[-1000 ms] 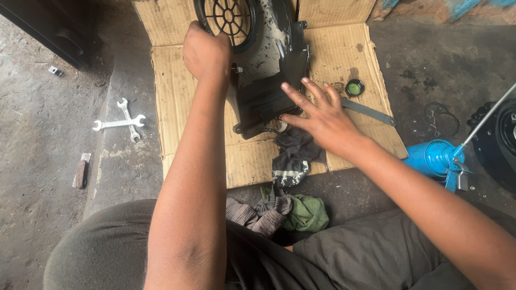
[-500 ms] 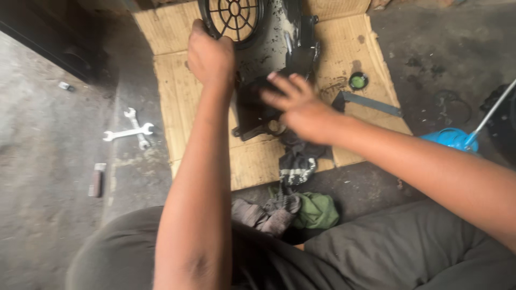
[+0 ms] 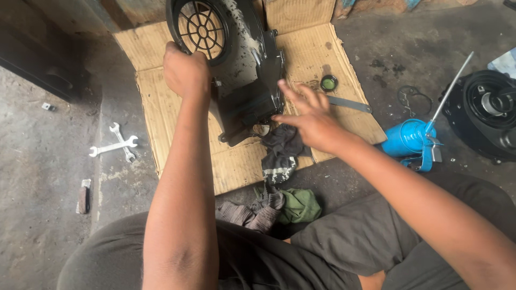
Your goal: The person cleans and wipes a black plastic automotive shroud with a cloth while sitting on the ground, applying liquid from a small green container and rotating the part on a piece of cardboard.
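A black plastic engine cover (image 3: 244,70) with a round grille lies on a sheet of cardboard (image 3: 161,115) on the concrete floor. My left hand (image 3: 185,72) grips the cover's left edge beside the grille. My right hand (image 3: 307,115) hovers with fingers spread over the cover's right lower end, just above a dark rag (image 3: 282,150). It holds nothing.
Two crossed spanners (image 3: 115,146) lie left of the cardboard. A small round cap (image 3: 328,83) and a flat metal bar (image 3: 348,103) rest on its right part. A blue oil can (image 3: 411,138) and a black engine part (image 3: 486,113) sit at right. Grey and green rags (image 3: 277,207) lie by my legs.
My right hand has moved left and a little up towards the cover's lower end. My left hand keeps its grip. The view has shifted so the scene sits lower in frame.
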